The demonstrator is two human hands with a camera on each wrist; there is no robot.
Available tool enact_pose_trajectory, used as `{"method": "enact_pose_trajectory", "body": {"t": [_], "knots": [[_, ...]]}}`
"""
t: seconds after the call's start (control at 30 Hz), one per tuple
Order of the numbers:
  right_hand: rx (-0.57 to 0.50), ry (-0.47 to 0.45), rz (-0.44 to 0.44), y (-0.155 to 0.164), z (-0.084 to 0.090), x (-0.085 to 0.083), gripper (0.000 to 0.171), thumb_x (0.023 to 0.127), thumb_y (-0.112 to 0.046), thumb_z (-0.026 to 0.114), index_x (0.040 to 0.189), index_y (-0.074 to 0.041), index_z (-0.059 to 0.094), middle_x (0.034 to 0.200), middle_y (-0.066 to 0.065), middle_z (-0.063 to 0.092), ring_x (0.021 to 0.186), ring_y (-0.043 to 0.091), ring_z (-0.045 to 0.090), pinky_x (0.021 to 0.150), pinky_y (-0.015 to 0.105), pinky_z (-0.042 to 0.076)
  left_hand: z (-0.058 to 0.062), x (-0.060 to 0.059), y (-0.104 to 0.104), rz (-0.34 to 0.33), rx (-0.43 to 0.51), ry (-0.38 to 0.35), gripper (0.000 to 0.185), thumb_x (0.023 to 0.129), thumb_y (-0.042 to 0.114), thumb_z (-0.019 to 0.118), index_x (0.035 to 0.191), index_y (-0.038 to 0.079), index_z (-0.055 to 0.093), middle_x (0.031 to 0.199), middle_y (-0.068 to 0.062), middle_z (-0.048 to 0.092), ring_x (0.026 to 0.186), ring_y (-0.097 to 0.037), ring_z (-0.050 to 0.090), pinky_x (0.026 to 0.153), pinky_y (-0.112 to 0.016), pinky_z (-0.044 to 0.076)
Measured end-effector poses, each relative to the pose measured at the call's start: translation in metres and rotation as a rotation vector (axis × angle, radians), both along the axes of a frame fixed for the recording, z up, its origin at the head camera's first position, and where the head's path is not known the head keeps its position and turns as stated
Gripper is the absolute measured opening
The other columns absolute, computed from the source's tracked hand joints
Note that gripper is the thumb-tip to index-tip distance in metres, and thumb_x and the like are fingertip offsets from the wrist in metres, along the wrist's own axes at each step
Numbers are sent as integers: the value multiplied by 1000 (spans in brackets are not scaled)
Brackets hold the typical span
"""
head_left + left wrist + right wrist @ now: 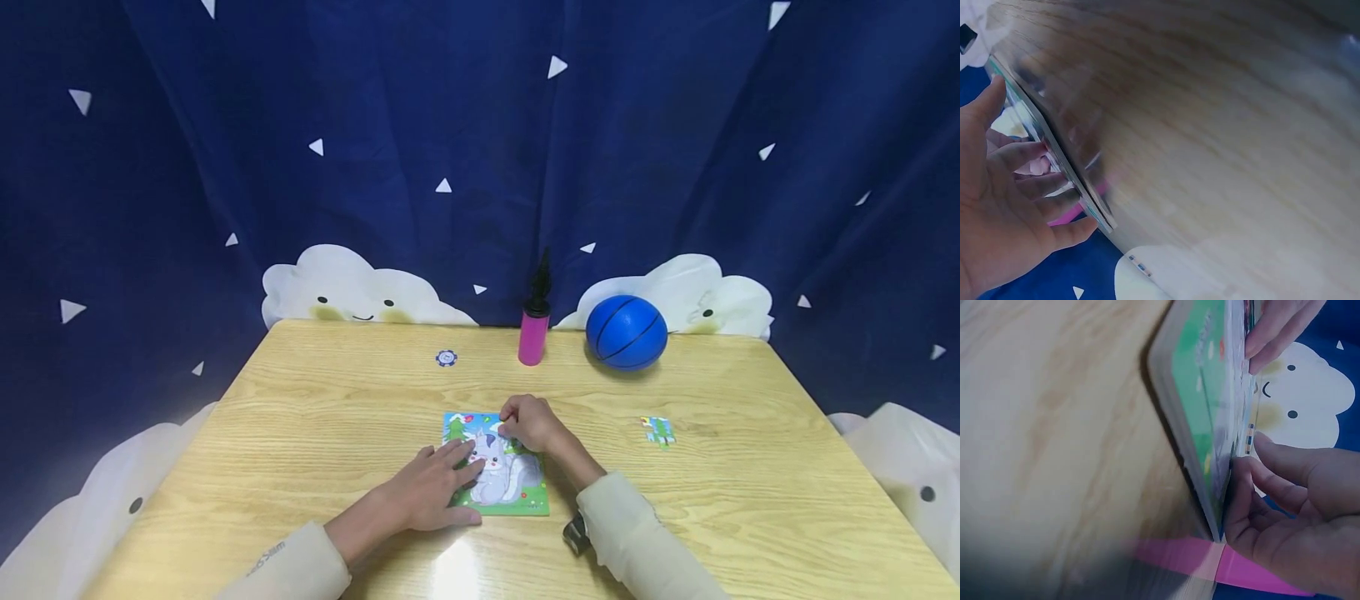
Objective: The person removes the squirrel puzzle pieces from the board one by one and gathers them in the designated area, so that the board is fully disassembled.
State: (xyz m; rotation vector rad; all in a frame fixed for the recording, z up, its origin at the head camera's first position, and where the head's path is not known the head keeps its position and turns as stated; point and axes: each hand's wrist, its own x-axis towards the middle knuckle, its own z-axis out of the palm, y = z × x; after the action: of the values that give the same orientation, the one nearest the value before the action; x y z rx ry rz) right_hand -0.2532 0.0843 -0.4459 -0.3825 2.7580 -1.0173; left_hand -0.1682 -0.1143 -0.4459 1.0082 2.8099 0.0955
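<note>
A square jigsaw puzzle [491,492] with a grey squirrel on green grass lies on the table before me. My left hand [438,487] rests on its left side, fingers spread and fairly straight across the picture; in the left wrist view the left hand [1016,194] reaches over the board's edge. At the upper right of the puzzle, my right hand [528,422] has its fingers curled, thumb and forefinger pinching what looks like a puzzle piece, mostly hidden. The right wrist view shows the right hand [1297,506] touching the board [1194,394] near its far corner.
A few joined puzzle pieces [659,431] lie right of the board. Toward the back are a blue and white poker chip [446,357], a pink hand pump [533,337] with a black top and a blue ball [626,332]. Behind hangs a dark blue curtain [480,125].
</note>
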Motion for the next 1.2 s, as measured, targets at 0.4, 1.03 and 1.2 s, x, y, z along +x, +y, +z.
{"method": "enact_pose_trajectory", "body": {"t": [0.4, 1.03, 1.2], "knots": [[-5, -13, 20, 0, -1, -2, 7, 84, -6, 68, 89, -4, 64, 62, -3, 47, 56, 9, 43, 51, 20, 36, -1, 0, 2, 4, -20, 0, 75, 87, 62, 50, 144, 15, 41, 153, -14, 33, 139, -35, 34, 103, -55, 40], [-104, -3, 0, 3, -2, -8, 7, 83, -3, 68, 82, -6, 62, 68, 0, 57, 61, 10, 48, 55, 21, 40, 1, 1, 5, 19, -48, 13, 80, 83, 68, 51, 144, 16, 42, 153, -13, 33, 138, -39, 35, 103, -55, 40], [-142, -17, 3, 5, -2, -7, 5, 84, -3, 67, 84, -6, 63, 68, -1, 57, 62, 9, 49, 56, 20, 41, 1, 1, 5, 24, -52, 12, 80, 83, 69, 50, 143, 17, 43, 153, -12, 34, 137, -40, 36, 102, -55, 41]]}}
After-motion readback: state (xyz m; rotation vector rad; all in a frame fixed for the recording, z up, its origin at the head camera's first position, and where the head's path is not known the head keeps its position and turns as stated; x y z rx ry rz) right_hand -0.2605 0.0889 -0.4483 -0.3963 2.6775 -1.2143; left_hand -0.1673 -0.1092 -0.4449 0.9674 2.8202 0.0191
